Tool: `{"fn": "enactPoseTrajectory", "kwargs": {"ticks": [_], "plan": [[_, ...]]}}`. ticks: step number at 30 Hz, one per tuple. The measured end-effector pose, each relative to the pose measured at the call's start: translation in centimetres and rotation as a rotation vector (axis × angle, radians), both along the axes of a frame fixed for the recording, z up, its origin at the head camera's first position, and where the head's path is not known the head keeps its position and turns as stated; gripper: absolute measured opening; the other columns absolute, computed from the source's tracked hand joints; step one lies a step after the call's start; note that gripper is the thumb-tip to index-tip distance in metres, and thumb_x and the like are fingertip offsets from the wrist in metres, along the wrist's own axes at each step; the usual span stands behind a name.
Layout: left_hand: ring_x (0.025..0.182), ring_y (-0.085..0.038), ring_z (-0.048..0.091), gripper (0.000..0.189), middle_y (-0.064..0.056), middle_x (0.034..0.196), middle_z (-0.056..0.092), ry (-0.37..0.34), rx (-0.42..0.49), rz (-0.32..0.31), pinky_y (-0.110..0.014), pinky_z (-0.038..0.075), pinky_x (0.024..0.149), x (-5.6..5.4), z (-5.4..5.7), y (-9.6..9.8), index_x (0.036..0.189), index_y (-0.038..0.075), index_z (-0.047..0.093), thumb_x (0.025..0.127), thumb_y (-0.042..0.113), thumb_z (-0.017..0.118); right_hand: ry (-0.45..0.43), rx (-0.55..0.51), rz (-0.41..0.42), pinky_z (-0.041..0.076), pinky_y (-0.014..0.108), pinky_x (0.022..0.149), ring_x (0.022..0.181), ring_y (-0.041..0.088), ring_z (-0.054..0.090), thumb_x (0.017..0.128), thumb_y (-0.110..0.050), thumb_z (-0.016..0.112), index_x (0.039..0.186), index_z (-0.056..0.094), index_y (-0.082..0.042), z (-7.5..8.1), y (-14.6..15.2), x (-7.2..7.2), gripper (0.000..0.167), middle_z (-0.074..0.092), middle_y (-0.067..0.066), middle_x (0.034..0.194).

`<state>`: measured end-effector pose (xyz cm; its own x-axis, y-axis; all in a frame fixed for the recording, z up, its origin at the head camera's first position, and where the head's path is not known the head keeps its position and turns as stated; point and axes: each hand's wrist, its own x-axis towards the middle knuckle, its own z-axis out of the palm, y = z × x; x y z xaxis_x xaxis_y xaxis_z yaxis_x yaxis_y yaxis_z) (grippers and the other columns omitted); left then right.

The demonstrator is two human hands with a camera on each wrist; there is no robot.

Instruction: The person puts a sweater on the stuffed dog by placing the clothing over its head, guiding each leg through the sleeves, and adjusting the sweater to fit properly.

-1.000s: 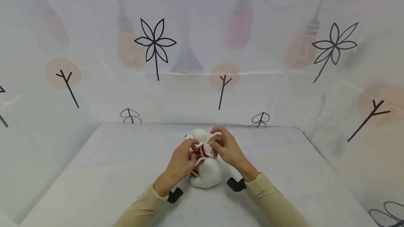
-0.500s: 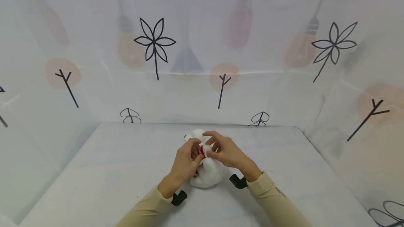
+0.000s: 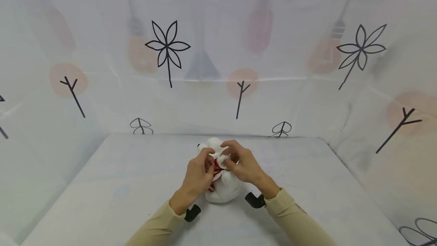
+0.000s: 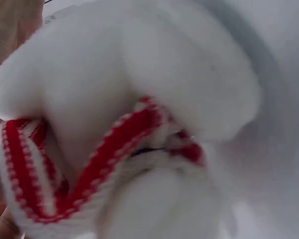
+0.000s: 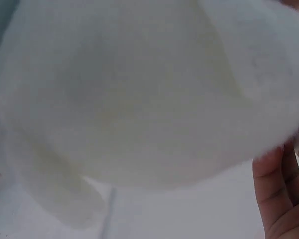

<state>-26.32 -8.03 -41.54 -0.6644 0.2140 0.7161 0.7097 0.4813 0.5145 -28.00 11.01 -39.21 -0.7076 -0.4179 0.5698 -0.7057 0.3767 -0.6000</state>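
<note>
A white plush toy with a black nose sits on the white surface, its head turned left in the head view. It wears a red-and-white striped knitted garment, bunched around its upper body. My left hand pinches the garment's edge at the toy's front, thumb and fingertips curled in. On the other side my right hand has its thumb and fingers curled at a white upper part of the toy beside the knitted band. The toy's body fills most of the right wrist view, with right fingers at its edge.
A white table spreads around the toy. Pale fabric walls printed with plants rise at the back and both sides. Black wrist mounts hang under the forearms in beige sleeves.
Both hands stay at the toy's upper body with small finger shifts. The right hand has moved slightly left since a second ago, and more red stripe shows beside the left thumb than half a second ago.
</note>
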Motion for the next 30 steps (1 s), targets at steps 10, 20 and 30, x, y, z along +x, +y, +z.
{"fn": "enactPoseTrajectory", "kwargs": {"ticks": [10,20,30], "plan": [[0.067,-0.008,0.055,0.035,0.000,0.080,0.058,0.035,-0.029,0.009,-0.023,0.048,0.060,-0.5,-0.7,-0.4,0.104,0.002,0.056,0.075,-0.015,0.064,-0.156,-0.013,-0.061,0.046,0.027,0.052,0.058,0.011,0.052,0.085,-0.004,0.067,0.111,0.061,-0.013,0.0,0.4,-0.2,0.028,0.061,-0.001,0.089],[0.067,-0.009,0.058,0.034,-0.001,0.081,0.061,-0.035,0.038,-0.026,-0.022,0.049,0.059,0.0,-0.4,0.0,0.105,0.002,0.056,0.076,-0.013,0.065,0.018,0.149,-0.111,0.046,0.024,0.059,0.067,0.008,0.049,0.079,-0.011,0.074,0.099,0.063,-0.018,-0.7,-0.2,0.1,0.024,0.055,-0.008,0.091],[0.087,-0.022,0.058,0.026,-0.009,0.094,0.061,0.094,0.034,0.110,-0.036,0.049,0.077,-0.4,0.8,-1.2,0.098,0.001,0.061,0.075,-0.003,0.073,0.042,-0.115,-0.228,0.046,0.024,0.055,0.062,0.011,0.053,0.080,-0.003,0.073,0.095,0.061,-0.010,-1.0,-0.1,-0.4,0.021,0.057,0.002,0.091]]}}
